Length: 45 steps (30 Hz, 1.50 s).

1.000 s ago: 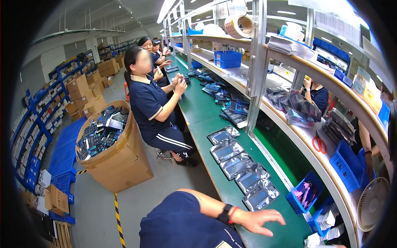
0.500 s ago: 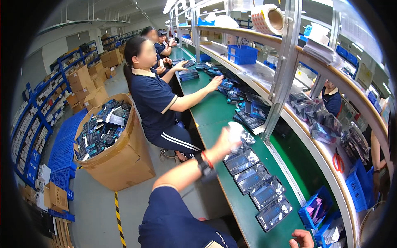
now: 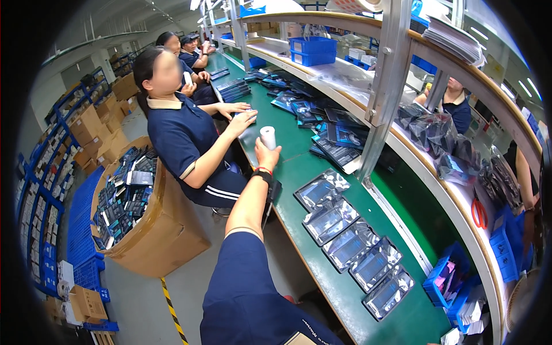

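My left hand (image 3: 267,156) is closed around a small white roll (image 3: 268,137), held upright over the near edge of the green table (image 3: 310,241). A dark watch and a red band circle that wrist. To the right of my forearm lies a slanting row of several flat black packs (image 3: 341,247) in clear, shiny wrapping, some overlapping. My right hand is out of view.
A co-worker (image 3: 184,138) sits close beyond my left hand, hands on the table. Dark blue boxes (image 3: 339,146) are heaped under the shelf post (image 3: 384,86). Blue bins (image 3: 440,282) stand at the right. A large carton (image 3: 167,224) full of boxes stands left.
My left hand has moved left with the white roll, away from the row of packs. My right hand has left the view. The co-worker's reaching arm has drawn back.
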Each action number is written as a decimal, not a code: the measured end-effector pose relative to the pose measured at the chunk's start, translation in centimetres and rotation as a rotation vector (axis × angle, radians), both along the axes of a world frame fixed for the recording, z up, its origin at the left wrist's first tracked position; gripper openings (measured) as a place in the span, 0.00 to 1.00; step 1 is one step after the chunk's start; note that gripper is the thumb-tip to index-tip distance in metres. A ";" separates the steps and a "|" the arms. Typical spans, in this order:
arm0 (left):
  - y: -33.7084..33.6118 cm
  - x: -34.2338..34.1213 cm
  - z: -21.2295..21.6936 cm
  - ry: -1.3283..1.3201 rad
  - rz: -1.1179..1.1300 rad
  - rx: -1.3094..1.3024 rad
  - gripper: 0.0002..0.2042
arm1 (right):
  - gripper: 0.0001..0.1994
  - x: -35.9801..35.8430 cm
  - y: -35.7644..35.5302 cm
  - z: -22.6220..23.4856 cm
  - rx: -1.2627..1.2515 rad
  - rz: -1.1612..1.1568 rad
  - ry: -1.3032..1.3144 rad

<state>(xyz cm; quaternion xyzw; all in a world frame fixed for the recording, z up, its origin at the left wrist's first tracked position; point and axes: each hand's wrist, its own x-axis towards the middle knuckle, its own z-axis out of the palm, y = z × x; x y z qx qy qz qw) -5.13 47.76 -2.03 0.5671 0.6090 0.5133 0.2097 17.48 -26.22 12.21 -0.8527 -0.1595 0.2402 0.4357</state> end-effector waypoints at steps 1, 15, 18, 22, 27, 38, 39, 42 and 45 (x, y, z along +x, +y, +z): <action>-0.8 -0.2 -0.4 0.026 0.010 0.010 0.41 | 0.07 0.2 1.6 0.7 -0.154 -0.276 0.119; -25.3 3.5 2.0 0.516 -0.543 0.109 0.36 | 0.22 2.0 8.3 -7.2 0.101 0.198 0.111; -26.4 5.8 3.1 0.663 -0.559 -0.054 0.44 | 0.26 2.6 10.3 -8.7 0.047 0.094 0.178; -26.3 5.5 4.3 0.825 -0.568 -0.198 0.50 | 0.33 1.6 14.0 -8.5 0.213 0.139 0.463; -23.3 5.3 2.8 0.950 -0.691 -0.338 0.55 | 0.35 1.2 17.7 -10.5 0.171 0.218 0.436; -8.8 0.4 2.4 0.888 -0.600 -0.229 0.53 | 0.35 -3.0 30.6 -10.4 0.339 0.325 0.653; -7.3 0.2 2.1 0.853 -0.614 -0.215 0.53 | 0.37 -3.1 31.6 -10.6 0.372 0.328 0.690; -3.2 -2.8 1.9 0.666 -0.642 -0.056 0.49 | 0.40 -5.2 34.5 -10.4 0.477 0.247 0.802; -1.9 -3.7 2.5 0.645 -0.484 -0.001 0.43 | 0.39 -5.8 36.0 -10.6 0.580 0.257 0.893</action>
